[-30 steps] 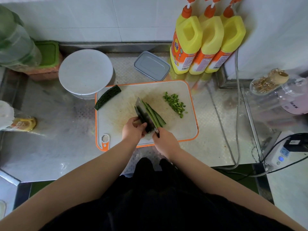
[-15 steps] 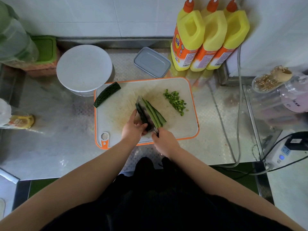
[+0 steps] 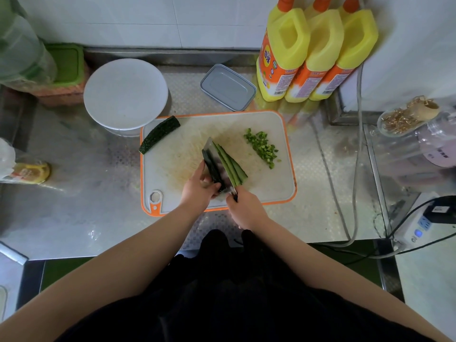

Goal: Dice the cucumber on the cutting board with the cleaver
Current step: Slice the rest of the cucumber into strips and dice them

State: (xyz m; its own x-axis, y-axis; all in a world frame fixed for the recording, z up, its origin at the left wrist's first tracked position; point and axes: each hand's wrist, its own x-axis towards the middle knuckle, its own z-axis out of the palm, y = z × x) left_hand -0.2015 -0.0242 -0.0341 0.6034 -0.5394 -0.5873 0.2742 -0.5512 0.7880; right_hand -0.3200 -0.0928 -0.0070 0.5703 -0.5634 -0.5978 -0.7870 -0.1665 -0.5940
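Head view: right hand grips the cleaver handle at the near edge of the board. Left hand, fingers curled, pinches the dark cucumber piece against the blade's left face. Blade stands on edge, long axis running from near-right to far-left. Cut strips lie just right of the blade, parallel to it, pale green flesh up, ends tapering. Farther right on the board: pile of dice, small green cubes. Far-left corner: uncut half, dark bumpy skin, overhanging the board edge. Beyond: white bowl, grey lid, three yellow bottles at the wall.
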